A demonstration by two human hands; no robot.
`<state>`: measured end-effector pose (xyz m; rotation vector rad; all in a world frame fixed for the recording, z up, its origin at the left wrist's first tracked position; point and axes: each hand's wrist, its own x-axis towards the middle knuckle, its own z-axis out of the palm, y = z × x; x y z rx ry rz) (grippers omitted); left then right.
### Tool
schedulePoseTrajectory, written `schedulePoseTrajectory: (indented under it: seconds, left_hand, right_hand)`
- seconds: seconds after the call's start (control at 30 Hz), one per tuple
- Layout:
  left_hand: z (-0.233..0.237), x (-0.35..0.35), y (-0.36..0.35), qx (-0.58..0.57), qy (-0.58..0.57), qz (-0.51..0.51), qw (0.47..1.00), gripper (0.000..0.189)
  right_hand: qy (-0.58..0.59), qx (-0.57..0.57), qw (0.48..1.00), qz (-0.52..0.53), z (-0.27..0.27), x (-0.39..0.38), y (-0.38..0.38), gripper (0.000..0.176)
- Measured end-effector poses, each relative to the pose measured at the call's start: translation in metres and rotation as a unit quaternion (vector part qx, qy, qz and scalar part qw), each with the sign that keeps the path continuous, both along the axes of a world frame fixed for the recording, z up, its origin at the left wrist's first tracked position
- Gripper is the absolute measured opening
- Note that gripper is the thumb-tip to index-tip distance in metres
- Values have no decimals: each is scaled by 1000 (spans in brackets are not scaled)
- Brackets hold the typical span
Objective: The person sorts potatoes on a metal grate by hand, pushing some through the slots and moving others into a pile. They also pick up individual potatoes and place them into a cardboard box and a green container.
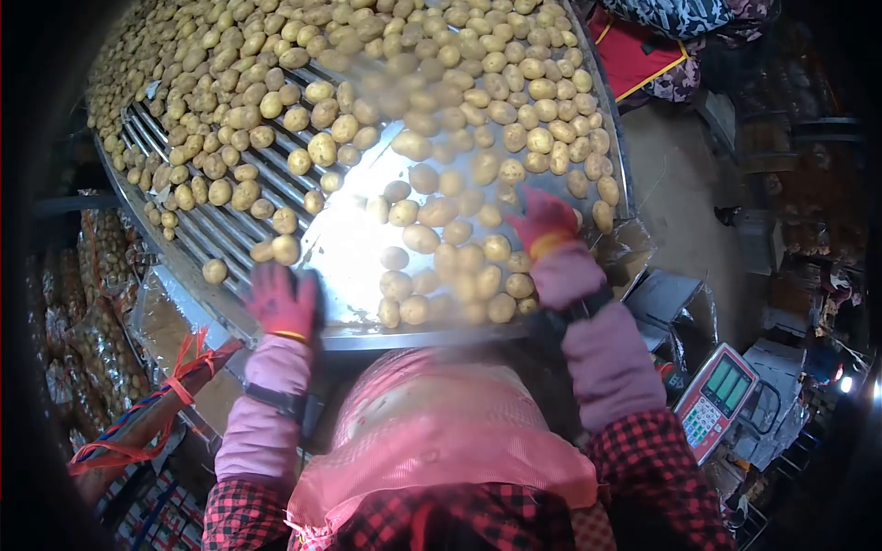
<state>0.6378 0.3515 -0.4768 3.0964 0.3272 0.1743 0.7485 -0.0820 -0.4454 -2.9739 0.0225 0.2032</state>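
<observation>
Many potatoes (436,212) lie over a metal sorting table (344,266) with a smooth plate and a barred section. My left hand (283,301), in a pink-red glove, lies at the table's near left edge with fingers stretched forward. Its fingertips are just below two potatoes at the end of the metal bars (220,241). My right hand (549,220), also gloved, reaches over the right side of the plate among the potatoes, with its fingers apart. One potato peeks out beside its outer edge. A pink mesh cloth (450,450) covers my front.
A person in a red apron (638,60) is at the far right corner. A red-framed digital scale (717,399) stands at lower right near cardboard boxes (657,298). At left are filled bags of potatoes (101,335) and a pole tied with red string (175,390).
</observation>
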Motion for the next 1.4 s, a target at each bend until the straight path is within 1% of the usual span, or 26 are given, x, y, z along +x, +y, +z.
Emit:
schedulePoseTrajectory:
  seconds: [0.03, 0.07, 0.1, 0.13, 0.2, 0.23, 0.27, 0.3, 0.33, 0.4, 0.43, 0.5, 0.57, 0.6, 0.77, 0.8, 0.83, 0.93, 1.0, 1.03, 1.1, 1.13, 1.17, 1.27, 1.37, 1.4]
  left_hand:
    - [7, -3, -8, -33, 26, -79, 996, 56]
    - [35, -1, -22, -154, 47, -151, 975, 47]
    - [46, 2, -29, -326, 83, -200, 920, 40]
    - [39, -8, -39, -432, 81, -173, 881, 36]
    - [69, 2, -59, -479, 117, -175, 852, 48]
    - [77, 7, -69, -533, 131, -157, 821, 54]
    - [82, 7, -79, -586, 145, -136, 786, 61]
    - [88, 5, -87, -636, 162, -114, 746, 68]
    - [93, 5, -91, -615, 217, -116, 749, 87]
    - [97, 7, -106, -596, 240, -153, 751, 93]
    - [92, 3, -107, -557, 219, -179, 781, 89]
    - [90, -2, -97, -551, 225, -201, 778, 84]
    - [97, -8, -91, -554, 213, -239, 768, 72]
    - [97, -15, -90, -586, 247, -214, 741, 71]
    - [97, -50, -78, -710, 368, -110, 590, 63]
    - [84, -64, -71, -722, 377, -114, 570, 62]
    - [61, -80, -61, -732, 386, -117, 549, 62]
    - [57, -103, -47, -699, 429, -106, 562, 61]
    - [74, -100, -43, -632, 477, -85, 604, 61]
    - [72, -103, -44, -576, 458, -115, 668, 60]
    - [68, -113, -51, -446, 409, -172, 777, 59]
    - [66, -118, -53, -374, 379, -201, 822, 59]
    - [61, -119, -54, -417, 343, -198, 818, 63]
    - [63, -122, -54, -431, 383, -182, 796, 63]
    - [64, -119, -52, -348, 308, -256, 847, 58]
    - [78, -108, -52, -410, 343, -179, 826, 57]
  right_hand:
    - [69, -19, 997, -34, 13, 17, 16, 57]
    - [140, -39, 987, -66, 14, 30, 27, 56]
    - [93, -26, 990, -98, -17, 41, 19, 57]
    - [43, -15, 991, -129, -67, 49, 0, 58]
    - [48, 184, 968, -166, -77, 46, -2, 51]
    - [103, 364, 911, -163, -42, 33, 8, 43]
    - [143, 486, 853, -128, -19, 15, 22, 37]
    - [196, 596, 772, -102, 3, -4, 36, 32]
    - [227, 658, 716, -51, 15, -23, 57, 29]
    - [179, 592, 786, -20, 28, -58, 101, 30]
    - [143, 562, 815, 4, 29, -73, 118, 30]
    - [26, 520, 849, 96, 21, -90, 131, 34]
    - [86, 390, 905, 148, 34, -95, 126, 34]
    - [118, 321, 924, 171, 43, -99, 126, 36]
    - [98, 275, 944, 154, 13, -145, 142, 34]
    - [97, 272, 946, 145, 2, -161, 145, 34]
    - [139, 296, 942, 74, -9, -177, 150, 36]
    - [163, 439, 878, 98, -69, -213, 155, 36]
    - [228, 426, 861, 160, -81, -227, 160, 39]
    - [269, 383, 864, 187, -81, -234, 164, 40]
    - [319, 325, 872, 182, -47, -234, 174, 42]
    - [327, 309, 881, 150, -25, -227, 179, 44]
    - [331, 292, 889, 120, -14, -221, 181, 46]
    - [246, 312, 908, 130, -61, -237, 178, 52]
    - [293, 413, 862, 5, -90, -238, 180, 57]
    - [324, 421, 847, 14, -101, -237, 176, 57]
